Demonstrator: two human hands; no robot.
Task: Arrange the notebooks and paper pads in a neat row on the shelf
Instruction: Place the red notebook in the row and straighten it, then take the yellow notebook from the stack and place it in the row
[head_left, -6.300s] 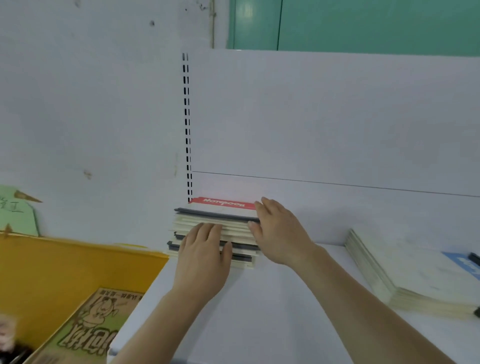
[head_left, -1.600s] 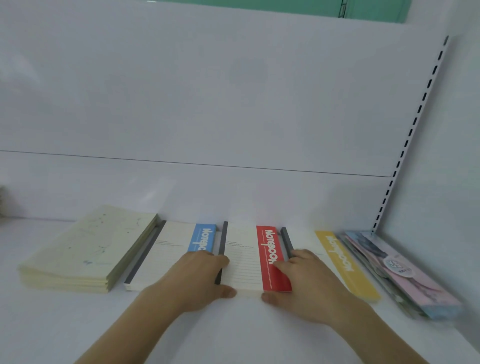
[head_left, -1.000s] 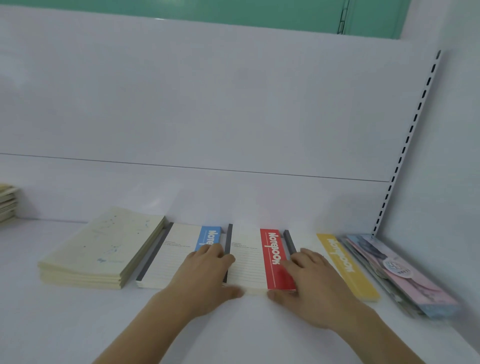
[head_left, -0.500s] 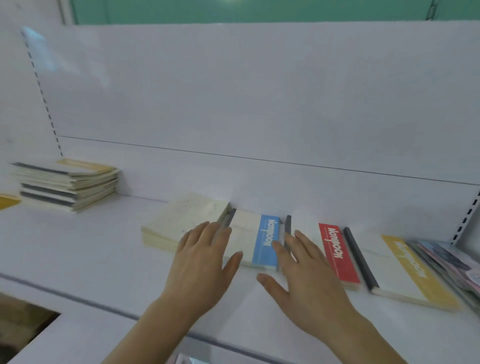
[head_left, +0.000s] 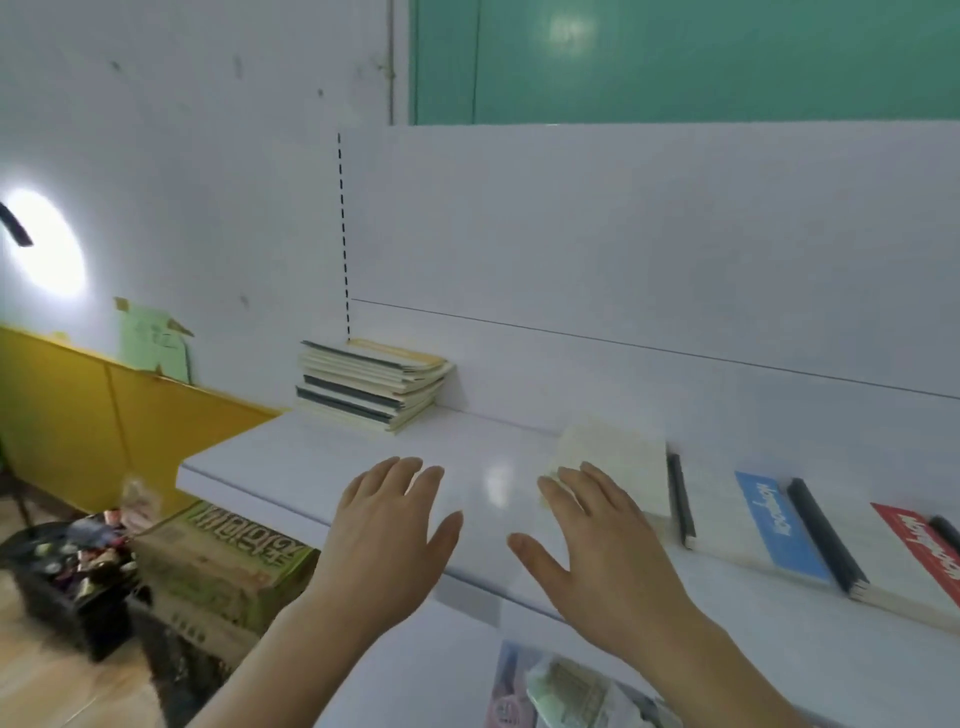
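My left hand (head_left: 387, 525) and right hand (head_left: 597, 535) are both spread flat, palms down, fingers straight and a little apart, holding nothing. They sit side by side over the front part of the white shelf (head_left: 291, 457), with a bare glossy patch between them. I cannot tell whether the palms touch the surface or hang just above it.

The fingertips (head_left: 566, 475) of my right hand overlap the near corner of a cream paper pad stack (head_left: 618, 457); contact is unclear. Just to the right of that stack lies a notebook with a blue band (head_left: 769, 525), then a notebook with a red band (head_left: 924, 551) running off the edge, each with a dark spine on its left side. All three lie flat in a row, close beside one another.

Beyond my left hand, well apart, a pile of notebooks (head_left: 371, 387) stands against the back panel in the shelf's far left corner, its edges uneven.

Below the shelf, left of my left hand, a cardboard box (head_left: 223, 561) sits on the floor beside a dark crate of small items (head_left: 67, 577). A yellow panel (head_left: 104, 415) lines the wall behind them.
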